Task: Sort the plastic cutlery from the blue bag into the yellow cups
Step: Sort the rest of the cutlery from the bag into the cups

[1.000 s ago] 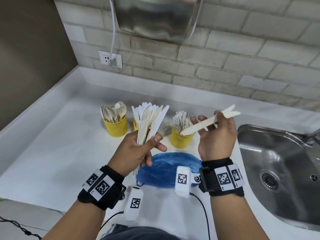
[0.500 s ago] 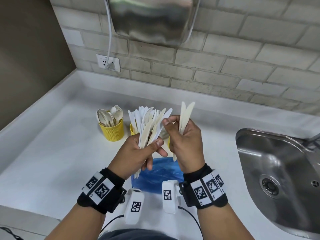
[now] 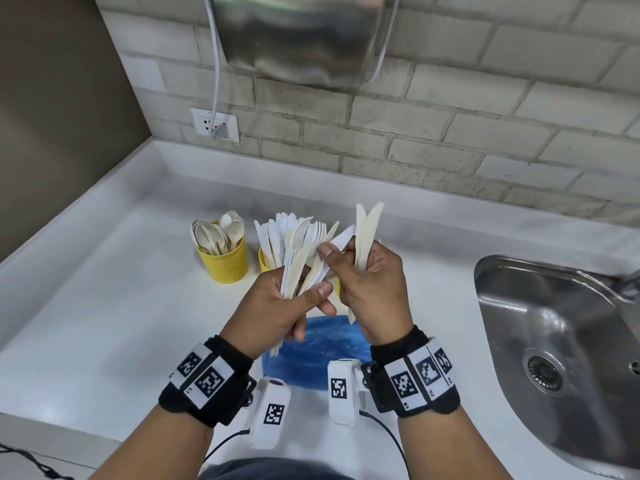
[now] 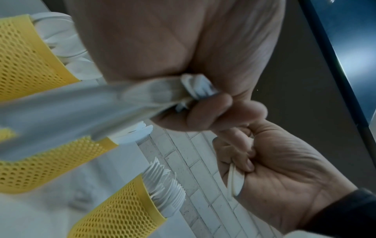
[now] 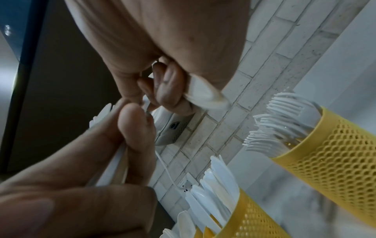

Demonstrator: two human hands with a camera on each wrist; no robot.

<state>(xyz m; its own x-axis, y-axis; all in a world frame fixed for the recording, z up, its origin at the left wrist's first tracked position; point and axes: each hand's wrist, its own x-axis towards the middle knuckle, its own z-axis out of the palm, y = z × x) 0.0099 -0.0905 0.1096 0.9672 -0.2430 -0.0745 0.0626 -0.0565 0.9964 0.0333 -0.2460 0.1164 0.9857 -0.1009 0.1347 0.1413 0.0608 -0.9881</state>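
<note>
3 yellow cups already carry sorted cutlery: the spoon cup far left, a knife cup behind our hands, and a fork cup to its right, hidden from the head camera. We judge the sort well advanced but not finished, since our left hand grips a fanned bundle of mixed cutlery by the handles, thumb pressed across the front. Our right hand keeps 2 cream knives tucked under its curled outer fingers while thumb and forefinger pinch a white knife out of that bundle. The blue bag lies flat on the desk just near of our hands; whether anything remains inside it we cannot tell.

What looks left: drop the knives, then work through the bundle piece by piece.

For room, the desk is open to the left and near the spoon cup. The sink opens close on the right, so a dropped piece could slide into it. The brick wall stands well behind the cups, and the steel hand dryer hangs above them, high enough not to crowd a lift. The cups stand close together, so we should lower pieces straight down.
</note>
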